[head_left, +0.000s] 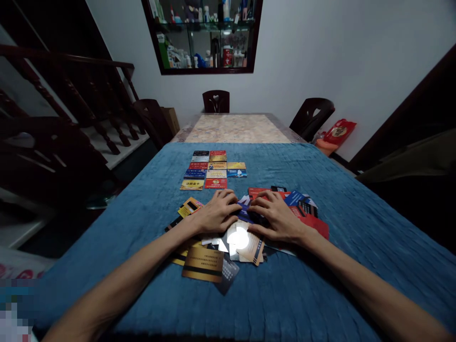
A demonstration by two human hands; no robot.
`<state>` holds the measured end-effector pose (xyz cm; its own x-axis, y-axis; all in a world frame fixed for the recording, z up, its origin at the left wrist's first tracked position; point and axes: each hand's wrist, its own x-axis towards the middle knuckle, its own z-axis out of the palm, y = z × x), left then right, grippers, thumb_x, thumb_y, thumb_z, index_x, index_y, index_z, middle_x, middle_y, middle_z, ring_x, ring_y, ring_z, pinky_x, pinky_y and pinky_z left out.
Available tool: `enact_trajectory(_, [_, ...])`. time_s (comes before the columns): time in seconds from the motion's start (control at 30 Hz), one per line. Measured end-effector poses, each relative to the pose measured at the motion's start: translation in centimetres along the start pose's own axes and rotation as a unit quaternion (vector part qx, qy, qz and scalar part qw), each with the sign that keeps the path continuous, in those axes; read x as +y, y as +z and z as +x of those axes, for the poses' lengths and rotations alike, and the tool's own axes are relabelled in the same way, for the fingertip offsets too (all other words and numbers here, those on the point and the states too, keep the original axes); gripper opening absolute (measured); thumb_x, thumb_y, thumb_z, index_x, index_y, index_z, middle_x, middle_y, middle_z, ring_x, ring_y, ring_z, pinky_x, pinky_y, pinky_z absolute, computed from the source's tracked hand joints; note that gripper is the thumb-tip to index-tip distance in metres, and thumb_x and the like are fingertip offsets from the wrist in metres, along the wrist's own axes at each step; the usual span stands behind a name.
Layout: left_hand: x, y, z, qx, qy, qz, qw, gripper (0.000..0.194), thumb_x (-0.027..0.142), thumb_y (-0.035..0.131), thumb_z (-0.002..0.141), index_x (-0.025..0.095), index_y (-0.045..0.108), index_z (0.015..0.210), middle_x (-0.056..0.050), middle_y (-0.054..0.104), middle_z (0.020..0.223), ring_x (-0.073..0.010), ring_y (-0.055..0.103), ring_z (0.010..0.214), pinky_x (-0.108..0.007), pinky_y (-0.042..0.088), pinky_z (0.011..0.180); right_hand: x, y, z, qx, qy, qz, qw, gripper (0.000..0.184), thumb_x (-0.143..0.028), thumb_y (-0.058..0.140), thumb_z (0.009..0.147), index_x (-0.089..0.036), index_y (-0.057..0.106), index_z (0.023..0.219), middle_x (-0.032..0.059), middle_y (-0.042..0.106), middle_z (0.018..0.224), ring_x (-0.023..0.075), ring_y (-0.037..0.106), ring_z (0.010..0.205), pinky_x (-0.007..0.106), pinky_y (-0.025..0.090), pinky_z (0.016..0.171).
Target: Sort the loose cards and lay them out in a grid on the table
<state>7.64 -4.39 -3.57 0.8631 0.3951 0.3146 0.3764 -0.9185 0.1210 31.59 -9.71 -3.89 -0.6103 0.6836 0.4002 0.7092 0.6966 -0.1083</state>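
My left hand lies palm down on the left part of a loose heap of plastic cards, its fingers bent and apart. On the right part rests my right hand, fingers spread over the cards. A dark blue card shows between the two hands. Nearer to me are a gold card with a black stripe, a grey card and a beige card beside a bright glare. Red cards and a blue card stick out past my right hand. My palms hide part of the heap.
Beyond the heap, several cards lie face up in neat rows, among them a yellow card and a red card. A blue cloth covers the near table. Chairs surround it; a red bag sits at the right wall.
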Motion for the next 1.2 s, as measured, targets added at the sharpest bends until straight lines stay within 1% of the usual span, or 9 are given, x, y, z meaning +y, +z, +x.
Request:
enact_trajectory(0.1, [-0.3,0.0,-0.2,0.005,-0.003,-0.027,1.0,0.026,0.026,0.057,0.091,0.02,0.066,0.116,-0.011,0.061,0.122,-0.0298,0.043,0.128,-0.051,0.036,0.109,-0.1,-0.1,0.0,-0.007,0.001,0.001,1.0,0.043,-0.056,0.057,0.09,-0.023,0.071,0.112,0.0118,0.069,0.111,0.0308,0.05,0.107,0.051,0.038,0.095])
enact_trajectory(0.23, [-0.8,0.0,-0.4,0.001,-0.017,-0.063,0.998,0.032,0.018,0.057,0.086,0.02,0.065,0.117,-0.009,0.065,0.12,-0.0305,0.042,0.13,-0.053,0.035,0.11,0.1,0.0,-0.1,-0.012,0.003,0.009,1.0,0.039,-0.052,0.059,0.089,-0.024,0.071,0.113,0.0117,0.068,0.112,0.0304,0.05,0.106,0.05,0.04,0.092])
enact_trajectory(0.33, [-0.9,0.0,-0.4,-0.005,-0.021,-0.075,0.997,0.037,0.016,0.058,0.082,0.019,0.065,0.119,-0.009,0.065,0.12,-0.0307,0.042,0.13,-0.053,0.035,0.11,0.3,0.2,-0.1,-0.008,0.002,0.02,1.0,0.037,-0.048,0.06,0.09,-0.023,0.07,0.115,0.0116,0.069,0.112,0.03,0.051,0.106,0.05,0.041,0.092])
enact_trajectory(0.43, [-1.0,-0.1,-0.4,-0.008,-0.023,-0.071,0.997,0.036,0.017,0.058,0.083,0.017,0.065,0.119,-0.01,0.066,0.12,-0.0316,0.043,0.13,-0.054,0.035,0.11,0.5,0.3,-0.1,-0.007,0.001,0.032,0.999,0.035,-0.044,0.059,0.092,-0.02,0.069,0.115,0.0121,0.069,0.112,0.0296,0.05,0.106,0.051,0.042,0.093])
enact_trajectory(0.53, [-1.0,-0.1,-0.4,-0.009,-0.02,-0.062,0.998,0.033,0.02,0.058,0.085,0.017,0.065,0.117,-0.01,0.066,0.119,-0.0317,0.043,0.13,-0.053,0.035,0.109,0.5,0.5,-0.1,-0.001,0.003,0.035,0.999,0.032,-0.041,0.058,0.093,-0.02,0.069,0.114,0.0118,0.069,0.111,0.029,0.051,0.106,0.05,0.042,0.093])
enact_trajectory(0.7, [-1.1,-0.3,-0.4,-0.002,0.021,-0.017,1.0,0.027,0.022,0.056,0.09,0.017,0.066,0.114,-0.012,0.068,0.118,-0.0316,0.046,0.13,-0.053,0.038,0.105,0.6,0.6,-0.1,0.025,-0.011,0.016,1.0,0.029,-0.039,0.059,0.094,-0.018,0.069,0.112,0.0107,0.072,0.107,0.0281,0.052,0.105,0.049,0.042,0.093])
enact_trajectory(0.87, [-1.2,-0.7,-0.4,0.025,0.067,0.007,0.997,0.022,0.021,0.05,0.095,0.015,0.068,0.106,-0.011,0.072,0.109,-0.0285,0.053,0.122,-0.048,0.042,0.1,0.8,0.9,-0.1,0.068,-0.022,-0.013,0.997,0.024,-0.034,0.056,0.096,-0.018,0.071,0.107,0.0095,0.074,0.101,0.0266,0.055,0.103,0.046,0.043,0.091])
enact_trajectory(1.03, [-1.8,-0.8,-0.4,0.048,0.08,0.03,0.995,0.023,0.018,0.047,0.097,0.013,0.069,0.102,-0.013,0.072,0.104,-0.0264,0.058,0.115,-0.044,0.047,0.094,1.2,1.3,-0.1,0.112,-0.038,-0.044,0.992,0.02,-0.033,0.058,0.096,-0.019,0.071,0.104,0.0083,0.075,0.094,0.0255,0.057,0.099,0.044,0.043,0.087])
enact_trajectory(1.2, [-2.0,-0.3,-0.1,0.118,0.069,0.013,0.991,0.022,0.016,0.046,0.097,0.011,0.067,0.099,-0.012,0.071,0.093,-0.0225,0.062,0.101,-0.039,0.051,0.088,1.5,1.7,0.0,0.153,-0.029,-0.043,0.987,0.018,-0.021,0.053,0.098,-0.019,0.069,0.105,0.007,0.075,0.09,0.0234,0.059,0.093,0.04,0.045,0.081])
